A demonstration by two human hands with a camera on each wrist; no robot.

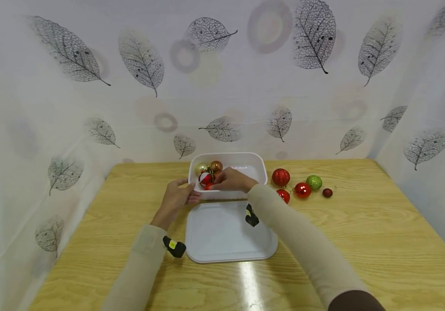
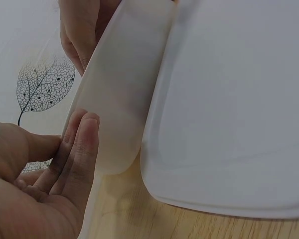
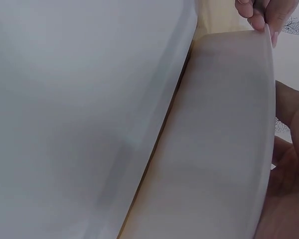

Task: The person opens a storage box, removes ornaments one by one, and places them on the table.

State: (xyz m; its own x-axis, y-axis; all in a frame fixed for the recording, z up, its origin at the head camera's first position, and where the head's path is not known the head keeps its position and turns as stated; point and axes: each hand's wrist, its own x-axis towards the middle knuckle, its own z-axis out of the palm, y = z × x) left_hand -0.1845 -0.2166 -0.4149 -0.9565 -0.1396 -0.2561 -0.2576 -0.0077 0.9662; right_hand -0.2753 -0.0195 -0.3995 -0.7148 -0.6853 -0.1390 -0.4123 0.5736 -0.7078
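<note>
In the head view a white plastic box point(image 1: 261, 170) stands at the back of the table. My left hand point(image 1: 175, 195) grips its front left corner, and in the left wrist view the thumb and fingers point(image 2: 87, 144) pinch the rim. My right hand point(image 1: 231, 180) reaches over the front wall into the box and holds a red bauble point(image 1: 208, 186) by its fingertips. Around it in the box's left part lie a red-and-white bauble point(image 1: 205, 178), a gold bauble point(image 1: 200, 168) and a copper bauble point(image 1: 216, 166). The right wrist view hides the fingertips behind the box wall.
A white lid point(image 1: 226, 233) lies flat in front of the box. To the right are a dark red textured bauble point(image 1: 281, 177), a shiny red bauble point(image 1: 302, 190), a green bauble point(image 1: 314, 182) and a small brown bauble point(image 1: 327, 192). Another red bauble point(image 1: 283, 195) is partly behind the right sleeve.
</note>
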